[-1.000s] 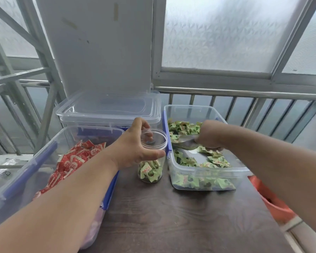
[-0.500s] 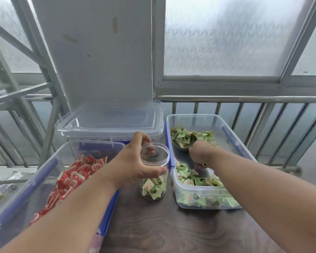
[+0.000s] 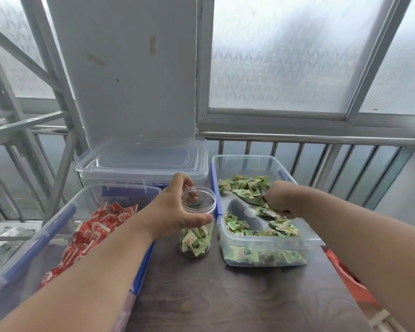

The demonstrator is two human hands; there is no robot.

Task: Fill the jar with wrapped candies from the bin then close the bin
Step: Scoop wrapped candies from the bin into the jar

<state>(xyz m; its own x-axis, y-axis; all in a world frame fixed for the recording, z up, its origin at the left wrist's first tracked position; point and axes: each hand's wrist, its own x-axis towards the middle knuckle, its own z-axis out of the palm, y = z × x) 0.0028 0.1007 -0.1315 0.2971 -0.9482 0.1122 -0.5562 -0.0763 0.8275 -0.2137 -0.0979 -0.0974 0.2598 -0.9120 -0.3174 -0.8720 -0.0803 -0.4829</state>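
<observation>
Left hand (image 3: 175,212) fingers wrapped round clear jar (image 3: 197,231) rim; right hand (image 3: 279,198) fingers closed on metal scoop (image 3: 250,198) w/ green candies in bin (image 3: 268,245).

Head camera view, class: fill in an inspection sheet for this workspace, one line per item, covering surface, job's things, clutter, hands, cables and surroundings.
Surface: dark wooden table, bare at the front.
Job's things: clear jar, upright, lidless, partly filled; open bin of green candies; metal scoop loaded with candies.
Clutter: bin of red candies; lidded empty bin behind.
Hands: left hand grips the jar's top; right hand holds the scoop.
Cables: nothing seen.
Surroundings: metal railing, frosted windows.
</observation>
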